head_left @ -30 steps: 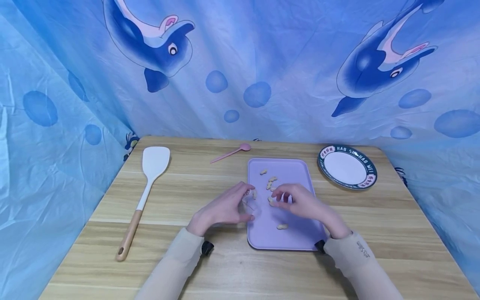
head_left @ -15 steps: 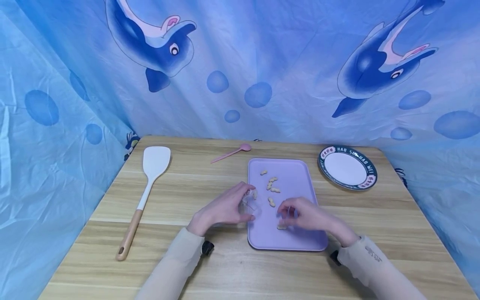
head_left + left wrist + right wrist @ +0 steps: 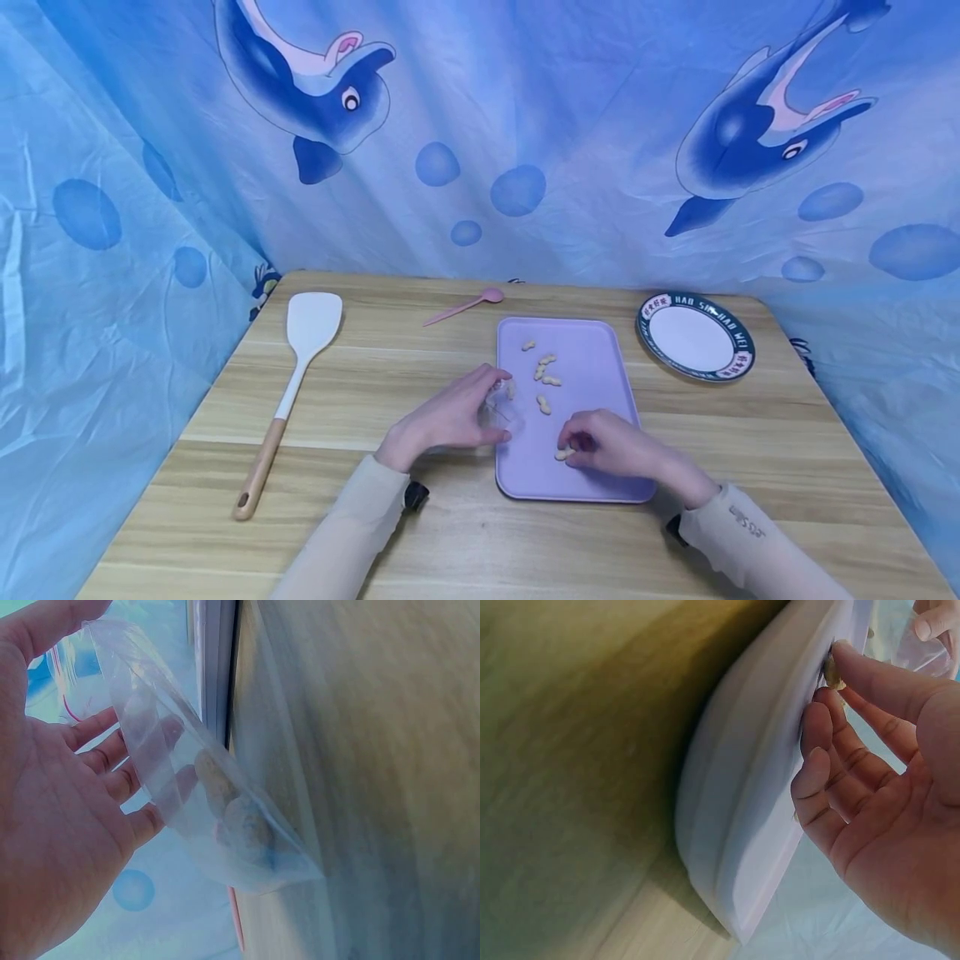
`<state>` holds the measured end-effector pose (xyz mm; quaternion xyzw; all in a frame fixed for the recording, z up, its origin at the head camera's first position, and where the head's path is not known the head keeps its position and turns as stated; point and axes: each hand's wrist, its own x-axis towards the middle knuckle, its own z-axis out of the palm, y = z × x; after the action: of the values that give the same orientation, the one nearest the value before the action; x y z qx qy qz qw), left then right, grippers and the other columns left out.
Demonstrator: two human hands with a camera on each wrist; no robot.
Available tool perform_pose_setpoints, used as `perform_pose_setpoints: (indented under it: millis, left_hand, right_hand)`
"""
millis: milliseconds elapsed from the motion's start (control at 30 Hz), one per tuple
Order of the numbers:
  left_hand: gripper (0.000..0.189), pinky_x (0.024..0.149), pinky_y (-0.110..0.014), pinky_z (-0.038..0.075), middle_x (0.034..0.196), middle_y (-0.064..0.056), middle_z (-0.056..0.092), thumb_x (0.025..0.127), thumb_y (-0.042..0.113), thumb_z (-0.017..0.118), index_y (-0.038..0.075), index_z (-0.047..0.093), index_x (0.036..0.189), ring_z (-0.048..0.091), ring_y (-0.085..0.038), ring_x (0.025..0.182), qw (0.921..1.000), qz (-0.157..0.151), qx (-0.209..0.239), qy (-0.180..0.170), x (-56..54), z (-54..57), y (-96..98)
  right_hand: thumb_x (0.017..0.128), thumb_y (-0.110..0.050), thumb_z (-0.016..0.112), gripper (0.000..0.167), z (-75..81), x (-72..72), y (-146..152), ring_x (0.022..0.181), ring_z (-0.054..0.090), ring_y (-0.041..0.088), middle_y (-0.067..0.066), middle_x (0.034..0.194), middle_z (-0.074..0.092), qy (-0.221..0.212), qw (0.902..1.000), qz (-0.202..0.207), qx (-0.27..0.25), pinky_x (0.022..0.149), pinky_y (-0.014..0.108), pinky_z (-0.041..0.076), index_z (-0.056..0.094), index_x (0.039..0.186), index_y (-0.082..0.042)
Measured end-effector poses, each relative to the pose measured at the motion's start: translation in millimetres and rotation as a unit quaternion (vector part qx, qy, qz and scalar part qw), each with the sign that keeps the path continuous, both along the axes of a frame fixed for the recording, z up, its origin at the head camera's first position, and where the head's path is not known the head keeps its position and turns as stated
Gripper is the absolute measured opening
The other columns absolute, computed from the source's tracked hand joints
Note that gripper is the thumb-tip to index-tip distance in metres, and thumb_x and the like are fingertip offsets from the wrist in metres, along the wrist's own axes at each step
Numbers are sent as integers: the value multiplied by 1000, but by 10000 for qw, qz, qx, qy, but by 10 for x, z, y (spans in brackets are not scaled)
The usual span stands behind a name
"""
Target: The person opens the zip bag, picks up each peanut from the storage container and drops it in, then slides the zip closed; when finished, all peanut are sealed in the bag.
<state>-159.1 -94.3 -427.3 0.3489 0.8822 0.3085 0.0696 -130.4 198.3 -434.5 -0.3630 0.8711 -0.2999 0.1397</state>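
Note:
A lilac tray [image 3: 592,350] lies on the wooden table, with several unshelled peanuts [image 3: 543,404] scattered over it. At its left edge my left hand [image 3: 453,412] holds a clear plastic bag [image 3: 504,410] by the mouth, thumb and fingers spread apart. Inside the bag, in the left wrist view, a few peanuts [image 3: 244,825] rest near the bottom corner. My right hand [image 3: 611,446] is low over the near part of the tray, thumb and fingertips around a peanut [image 3: 564,455]. That same peanut [image 3: 832,673] shows beside the thumb tip in the right wrist view.
To the left lies a white spatula [image 3: 309,329] with a wooden handle. A small pink spoon [image 3: 465,307] is behind the tray. At the back right sits a plate [image 3: 690,337] with a dark green rim. A blue dolphin-print curtain [image 3: 480,125] hangs behind the table.
My right hand has moved from the middle of the tray toward its near edge and lowered onto the nearest peanut. A peanut near the middle now lies uncovered. The left hand stays with the bag.

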Motion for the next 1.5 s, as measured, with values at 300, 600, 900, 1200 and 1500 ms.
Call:
perform_pose_setpoints:
  millis: [300, 600, 900, 1200, 1500]
  left_hand:
    - [81, 104, -34, 43, 129, -8, 55, 78, 33, 84, 4, 44, 143, 54, -19, 117, 10000, 14, 18, -48, 3, 4, -4]
    - [82, 102, -34, 44, 127, -7, 56, 78, 34, 84, 5, 44, 143, 54, -17, 114, 10000, 38, -34, -50, 0, -11, 1]
    - [82, 101, -34, 45, 126, -6, 56, 77, 35, 85, 6, 45, 142, 54, -17, 113, 10000, 21, -46, -7, 1, -16, 9]
    - [83, 98, -35, 46, 125, -5, 55, 77, 37, 84, 7, 44, 144, 54, -16, 109, 9999, 45, -113, 18, 13, -14, 11]
    - [82, 97, -35, 47, 124, -4, 55, 78, 37, 84, 7, 44, 143, 54, -16, 110, 9999, -11, -63, 103, 10, -10, 7]
  right_hand:
    - [86, -6, 77, 12, 16, -8, -22, 73, 54, 4, -12, 79, 60, 40, 10000, 5, -55, 67, 25, 49, 73, 92, -16]
    - [84, -1, 76, 14, 198, -101, -76, 73, 55, 7, -10, 79, 61, 249, 9990, 46, -371, 64, 29, 51, 73, 91, -13]
    - [85, -2, 76, 13, 376, -262, -210, 71, 56, 8, -9, 80, 61, 465, 9972, 128, -574, 63, 33, 53, 72, 92, -13]
    - [86, -2, 76, 14, 520, -358, -425, 73, 56, 8, -8, 82, 62, 672, 9965, 146, -466, 67, 38, 54, 72, 93, -13]
    - [86, -8, 77, 12, 548, -357, -586, 76, 58, 13, -6, 87, 64, 781, 9967, 137, -160, 74, 38, 52, 73, 97, -12]
